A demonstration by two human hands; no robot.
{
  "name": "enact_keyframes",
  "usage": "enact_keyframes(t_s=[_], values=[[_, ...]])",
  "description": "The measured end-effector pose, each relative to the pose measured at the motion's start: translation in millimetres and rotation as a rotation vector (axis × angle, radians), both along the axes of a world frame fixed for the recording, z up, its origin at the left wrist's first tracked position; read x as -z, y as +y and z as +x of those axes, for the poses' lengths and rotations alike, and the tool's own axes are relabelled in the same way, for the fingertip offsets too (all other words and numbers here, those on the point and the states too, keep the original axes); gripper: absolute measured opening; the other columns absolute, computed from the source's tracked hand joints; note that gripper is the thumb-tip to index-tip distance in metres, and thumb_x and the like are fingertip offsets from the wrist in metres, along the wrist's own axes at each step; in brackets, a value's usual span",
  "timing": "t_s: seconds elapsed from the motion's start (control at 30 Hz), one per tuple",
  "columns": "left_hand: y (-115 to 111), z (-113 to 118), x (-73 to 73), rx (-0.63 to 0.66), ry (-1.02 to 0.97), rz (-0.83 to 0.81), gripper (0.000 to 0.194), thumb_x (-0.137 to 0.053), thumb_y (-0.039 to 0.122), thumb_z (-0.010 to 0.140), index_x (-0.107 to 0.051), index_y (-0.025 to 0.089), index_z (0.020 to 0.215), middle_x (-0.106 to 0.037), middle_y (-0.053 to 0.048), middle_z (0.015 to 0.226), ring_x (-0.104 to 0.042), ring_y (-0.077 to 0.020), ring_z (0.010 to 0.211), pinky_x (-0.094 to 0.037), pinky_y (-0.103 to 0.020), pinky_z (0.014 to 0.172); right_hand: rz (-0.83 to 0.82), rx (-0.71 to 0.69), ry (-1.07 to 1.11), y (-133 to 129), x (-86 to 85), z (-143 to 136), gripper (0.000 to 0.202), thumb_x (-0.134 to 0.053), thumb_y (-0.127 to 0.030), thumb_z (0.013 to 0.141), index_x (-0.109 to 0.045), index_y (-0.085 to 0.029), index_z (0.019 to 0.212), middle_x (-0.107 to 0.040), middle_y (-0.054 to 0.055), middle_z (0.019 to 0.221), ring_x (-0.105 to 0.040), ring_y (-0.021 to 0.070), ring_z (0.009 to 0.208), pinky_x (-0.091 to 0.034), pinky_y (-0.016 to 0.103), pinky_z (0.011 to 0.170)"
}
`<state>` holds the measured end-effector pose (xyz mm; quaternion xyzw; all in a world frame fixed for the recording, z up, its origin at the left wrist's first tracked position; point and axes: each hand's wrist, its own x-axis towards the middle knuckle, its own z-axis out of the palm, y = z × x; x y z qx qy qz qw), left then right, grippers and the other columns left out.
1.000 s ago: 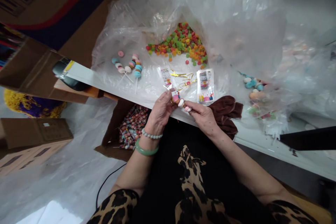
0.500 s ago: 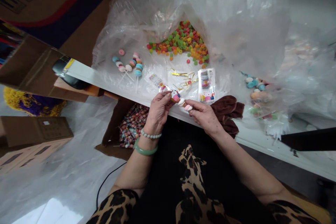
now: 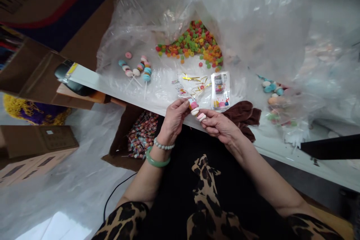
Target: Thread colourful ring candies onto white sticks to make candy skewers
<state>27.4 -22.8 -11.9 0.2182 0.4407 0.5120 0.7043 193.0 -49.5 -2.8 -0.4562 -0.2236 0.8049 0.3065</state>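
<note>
My left hand (image 3: 177,114) pinches a small clear printed bag (image 3: 180,87) between thumb and fingers. The bag's upper end extends away from me over the table. From its lower end stick out white, brown and pink candies (image 3: 194,112), threaded in a row. My right hand (image 3: 218,124) has its thumb and fingers closed on the near end of this candy skewer. Any stick in it is hidden. Just beyond my hands lie gold twist ties (image 3: 192,78) and a stack of printed bags (image 3: 221,89). Brown gloves (image 3: 243,114) rest beside my right hand.
Loose ring gummies (image 3: 198,43) spill from a large plastic bag (image 3: 247,11). Several candy skewers (image 3: 146,73) on white sticks lie at the left. Below the table edge, a carton (image 3: 119,142) holds many wrapped candies (image 3: 142,131). More candies (image 3: 271,88) lie at the right.
The printed bag has swung rightward, and its upper end points more directly away from me. My right hand has turned slightly, its fingers still at the skewer's end.
</note>
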Motion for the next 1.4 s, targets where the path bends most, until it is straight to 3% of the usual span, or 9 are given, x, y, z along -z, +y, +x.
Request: enact_keyframes(t_s=[0.17,0.33,0.47,0.6,0.77,0.9,1.13,1.33,1.4], values=[[0.8,2.8,-1.6,0.030,0.026,0.018,0.022,-0.080,0.031,0.068,-0.068,0.013,0.076,-0.067,-0.002,0.072,-0.061,-0.0105,0.065,-0.049,-0.023,0.070,0.279,0.051,-0.288,-3.6,1.6,-9.1,0.046,-0.060,-0.020,0.067,-0.070,-0.017,0.111,-0.051,-0.006,0.060,-0.032,0.0045,0.043,-0.022,0.018,0.039],[0.5,3.9,2.1,0.004,0.001,0.004,0.024,-0.080,0.033,0.068,-0.068,0.014,0.077,-0.068,-0.002,0.073,-0.061,-0.0098,0.066,-0.048,-0.022,0.070,0.614,0.039,-0.565,-4.7,5.7,-12.2,0.037,-0.057,-0.026,0.077,-0.072,-0.022,0.111,-0.060,-0.003,0.069,-0.048,0.0102,0.059,-0.042,0.023,0.059],[0.5,7.1,3.9,-0.049,-0.020,-0.024,0.024,-0.079,0.033,0.069,-0.065,0.013,0.071,-0.065,0.000,0.068,-0.059,-0.0091,0.063,-0.049,-0.022,0.068,0.683,0.053,-0.659,-6.4,7.6,-12.4,0.042,-0.055,-0.028,0.082,-0.066,-0.023,0.123,-0.068,-0.002,0.079,-0.056,0.0126,0.064,-0.048,0.026,0.067],[0.4,10.3,7.2,-0.057,-0.068,-0.056,0.027,-0.078,0.037,0.070,-0.065,0.013,0.072,-0.066,-0.001,0.071,-0.061,-0.0096,0.065,-0.050,-0.022,0.070,0.850,0.010,-0.724,-8.1,7.3,-10.9,0.038,-0.052,-0.019,0.085,-0.068,-0.027,0.119,-0.071,-0.001,0.106,-0.065,0.0170,0.093,-0.050,0.030,0.086],[-0.7,10.4,11.3,-0.040,-0.030,-0.052,0.034,-0.080,0.043,0.066,-0.066,0.013,0.074,-0.067,-0.002,0.071,-0.066,-0.0140,0.071,-0.052,-0.027,0.073,1.031,-0.142,-0.970,-11.7,8.7,-9.4,0.045,-0.043,-0.009,0.089,-0.064,-0.026,0.125,-0.072,0.004,0.103,-0.067,0.0170,0.095,-0.050,0.026,0.087],[-1.8,10.5,9.3,-0.037,-0.006,-0.034,0.034,-0.080,0.043,0.066,-0.065,0.013,0.069,-0.066,-0.001,0.068,-0.063,-0.0121,0.067,-0.051,-0.025,0.072,1.044,-0.148,-1.044,-9.0,12.3,-10.1,0.048,-0.043,-0.005,0.088,-0.064,-0.029,0.125,-0.073,0.003,0.101,-0.068,0.0166,0.092,-0.050,0.024,0.086],[-4.8,17.7,4.5,-0.032,0.006,-0.049,0.035,-0.083,0.040,0.063,-0.068,0.012,0.077,-0.068,-0.002,0.072,-0.062,-0.0107,0.065,-0.051,-0.026,0.073,0.858,0.076,-0.743,6.4,19.0,-3.9,0.046,-0.048,-0.007,0.077,-0.074,-0.028,0.108,-0.075,-0.004,0.103,-0.068,0.0179,0.100,-0.050,0.030,0.093],[-4.7,17.8,7.3,-0.030,-0.017,-0.048,0.035,-0.082,0.041,0.062,-0.064,0.013,0.073,-0.065,0.000,0.069,-0.059,-0.0095,0.063,-0.049,-0.023,0.068,0.828,-0.024,-0.667,4.9,10.7,0.2,0.040,-0.055,-0.016,0.077,-0.071,-0.026,0.113,-0.074,-0.001,0.108,-0.067,0.0193,0.101,-0.049,0.032,0.092],[-5.2,18.0,7.7,-0.037,-0.012,-0.042,0.034,-0.082,0.042,0.064,-0.064,0.014,0.073,-0.065,0.001,0.069,-0.059,-0.0092,0.063,-0.048,-0.022,0.065,0.836,-0.065,-0.758,4.0,6.5,-1.0,0.036,-0.060,-0.022,0.078,-0.071,-0.026,0.112,-0.074,-0.001,0.105,-0.068,0.0197,0.095,-0.050,0.031,0.086]])
